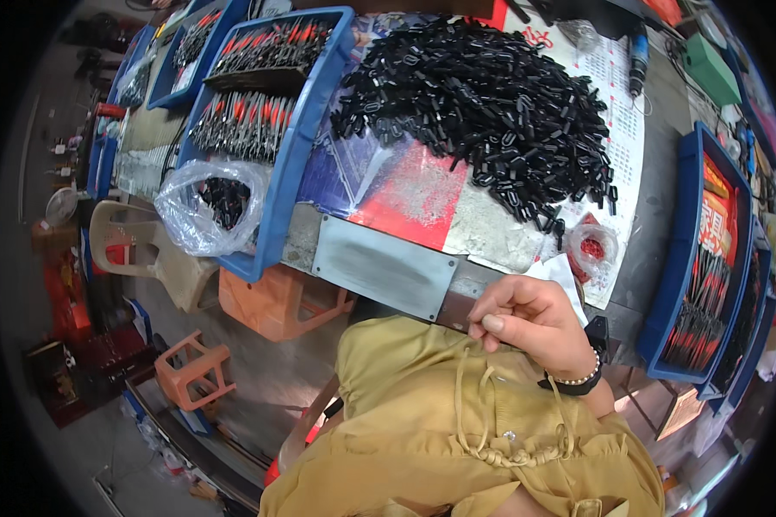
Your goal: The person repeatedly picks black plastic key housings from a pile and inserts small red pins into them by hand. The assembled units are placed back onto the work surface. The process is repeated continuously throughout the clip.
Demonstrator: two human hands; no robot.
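Note:
My right hand (530, 326) is above my lap by the near edge of the table, its fingers curled and thumb drawn toward the fingertips. Anything tiny pinched there is too small to make out. A beaded bracelet and a black band circle the wrist. Just left of the hand, a grey metal plate (384, 267) is fixed at the table edge. Beyond lies a large heap of small black plastic parts (491, 112). A clear bag with small red pieces (591, 247) sits past the hand, next to a white paper (560, 274). My left hand is out of view.
A blue tray (272, 207) at left holds rows of red-and-black metal tools and a plastic bag (207, 207) of black parts. Another blue tray (677, 284) stands at right. A blue screwdriver-like tool (638, 60) lies far right. Orange stools (263, 302) and a beige chair (138, 246) stand left.

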